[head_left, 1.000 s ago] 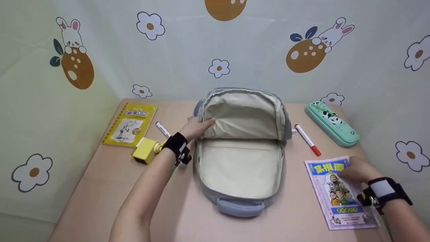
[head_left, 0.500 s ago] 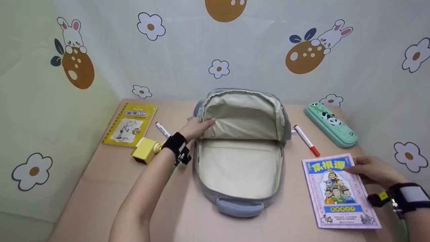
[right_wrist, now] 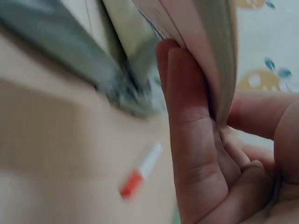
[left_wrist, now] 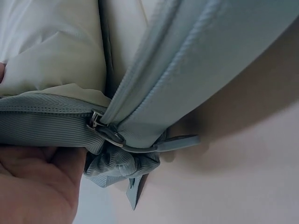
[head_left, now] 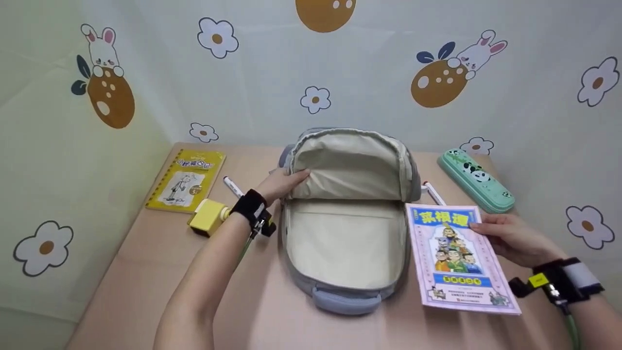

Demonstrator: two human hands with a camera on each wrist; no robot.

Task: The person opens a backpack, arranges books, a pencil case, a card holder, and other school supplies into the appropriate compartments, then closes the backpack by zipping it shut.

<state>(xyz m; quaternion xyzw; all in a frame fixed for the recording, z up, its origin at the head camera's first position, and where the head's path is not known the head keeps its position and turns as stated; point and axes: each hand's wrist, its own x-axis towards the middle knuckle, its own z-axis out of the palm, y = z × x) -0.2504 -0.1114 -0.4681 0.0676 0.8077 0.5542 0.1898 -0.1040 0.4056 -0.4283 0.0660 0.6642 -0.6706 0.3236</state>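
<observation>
One backpack (head_left: 347, 248) is seen. Two books are counted: a pink book (head_left: 452, 287) right of the backpack, a yellow book (head_left: 187, 182) left of it. Two markers are split likewise: a right marker (head_left: 434, 194), a left marker (head_left: 233, 186). One pencil case (head_left: 476, 181) is laid to its right, one yellow object (head_left: 206, 216) to its left. Two hands are shown: the left hand (head_left: 284, 183) at its left edge, the right hand (head_left: 519, 238) right of it. Behind it are printed seven flowers (head_left: 218, 39), two rabbits (head_left: 104, 56) and three fruits (head_left: 114, 97).
</observation>
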